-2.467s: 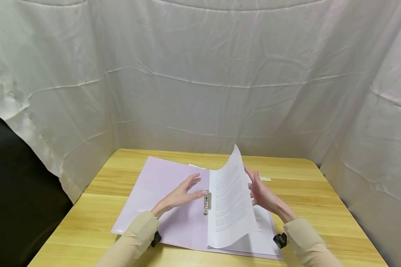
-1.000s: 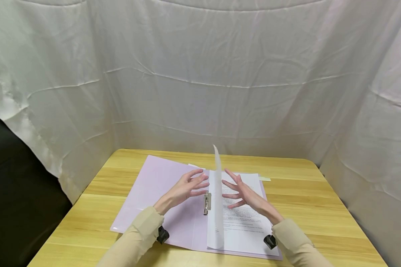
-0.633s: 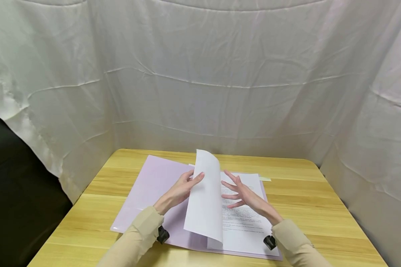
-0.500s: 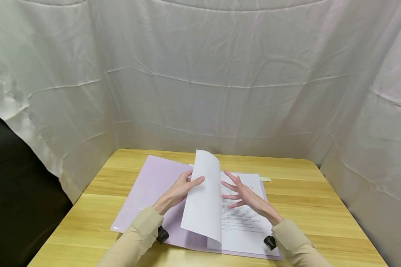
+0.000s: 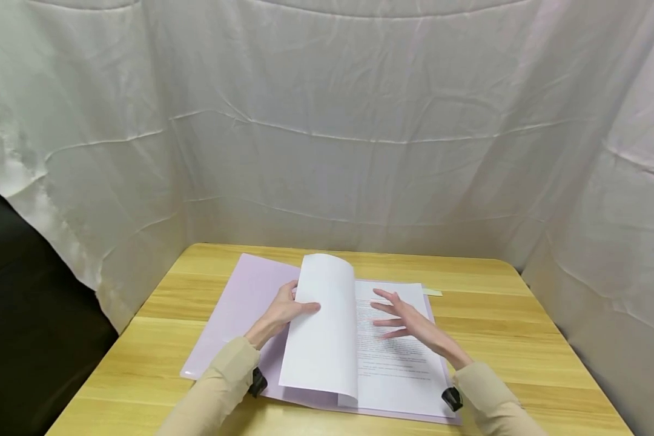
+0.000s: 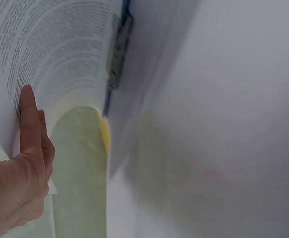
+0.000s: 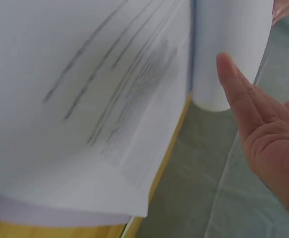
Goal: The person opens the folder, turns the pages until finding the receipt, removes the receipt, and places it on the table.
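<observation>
A lilac clip folder [image 5: 251,290] lies spread on the table with printed paper in it. My left hand [image 5: 278,315] holds a turned sheet of paper [image 5: 327,339] by its left edge, thumb on the blank face and fingers behind. The sheet arches over the folder's spine. In the left wrist view the metal clip [image 6: 118,52] shows beside the sheet's printed side. My right hand [image 5: 406,318] hovers, fingers spread, over the printed page [image 5: 398,387] on the right. The right wrist view shows that hand [image 7: 268,124] beside the curved sheet, holding nothing.
The wooden table [image 5: 507,339] extends past the folder on both sides. A pale paper strip [image 5: 433,292] sticks out at the folder's upper right. Grey cloth [image 5: 327,169] hangs behind and around the table.
The sheet has swung from right to left past upright, and my left hand has taken hold of it and lowered it leftward. My right hand let go and drew back slightly right.
</observation>
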Available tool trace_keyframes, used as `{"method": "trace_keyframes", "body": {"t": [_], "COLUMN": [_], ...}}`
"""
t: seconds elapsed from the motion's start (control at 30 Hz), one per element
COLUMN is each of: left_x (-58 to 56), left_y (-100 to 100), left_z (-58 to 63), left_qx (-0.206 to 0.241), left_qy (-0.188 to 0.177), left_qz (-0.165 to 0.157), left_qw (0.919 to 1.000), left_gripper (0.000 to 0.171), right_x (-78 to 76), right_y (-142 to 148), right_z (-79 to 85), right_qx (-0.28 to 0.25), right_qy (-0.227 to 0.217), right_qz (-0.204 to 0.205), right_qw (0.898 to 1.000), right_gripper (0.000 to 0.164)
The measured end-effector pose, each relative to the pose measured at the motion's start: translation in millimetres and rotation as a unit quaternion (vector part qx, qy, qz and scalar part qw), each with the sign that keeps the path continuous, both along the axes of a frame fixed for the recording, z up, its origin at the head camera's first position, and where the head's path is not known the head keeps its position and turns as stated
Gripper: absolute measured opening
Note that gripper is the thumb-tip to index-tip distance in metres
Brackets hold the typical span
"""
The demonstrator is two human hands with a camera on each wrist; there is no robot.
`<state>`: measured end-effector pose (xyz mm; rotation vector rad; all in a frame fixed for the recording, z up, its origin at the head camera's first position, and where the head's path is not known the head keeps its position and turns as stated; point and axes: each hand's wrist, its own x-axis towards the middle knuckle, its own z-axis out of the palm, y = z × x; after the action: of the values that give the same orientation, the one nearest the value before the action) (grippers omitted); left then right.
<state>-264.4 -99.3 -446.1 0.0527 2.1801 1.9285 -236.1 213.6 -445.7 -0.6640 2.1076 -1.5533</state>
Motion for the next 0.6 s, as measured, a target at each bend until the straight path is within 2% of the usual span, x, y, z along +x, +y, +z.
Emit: {"method": "trace_keyframes", "body": {"t": [0.13, 0.33, 0.43, 0.6], "left_x": [-2.5, -6.1, -6.8, -7.6], "left_y": [-9, -22, -28, -35], "left_z": [-5.0, -14.0, -16.0, -19.2], "left_qx": [-0.052, -0.121, -0.165, -0.241], "left_qy": [0.006, 0.021, 0.037, 0.05], "left_qz": [0.023, 0.033, 0.033, 0.031], "left_qw": [0.9984, 0.9919, 0.9851, 0.9687], "left_gripper": [0.078, 0.08, 0.08, 0.083], "right_x": [-1.0, -0.6, -1.7, -5.7], "right_y": [10, 21, 26, 33], "right_z": [-6.3, -14.2, -18.3, -26.3], "right_qx": [0.037, 0.102, 0.115, 0.124], "right_qy": [0.026, 0.085, 0.104, 0.112], "right_qz": [-0.018, -0.042, -0.051, -0.058], "right_qw": [0.999, 0.99, 0.987, 0.984], "right_gripper": [0.058, 0.057, 0.057, 0.056]}}
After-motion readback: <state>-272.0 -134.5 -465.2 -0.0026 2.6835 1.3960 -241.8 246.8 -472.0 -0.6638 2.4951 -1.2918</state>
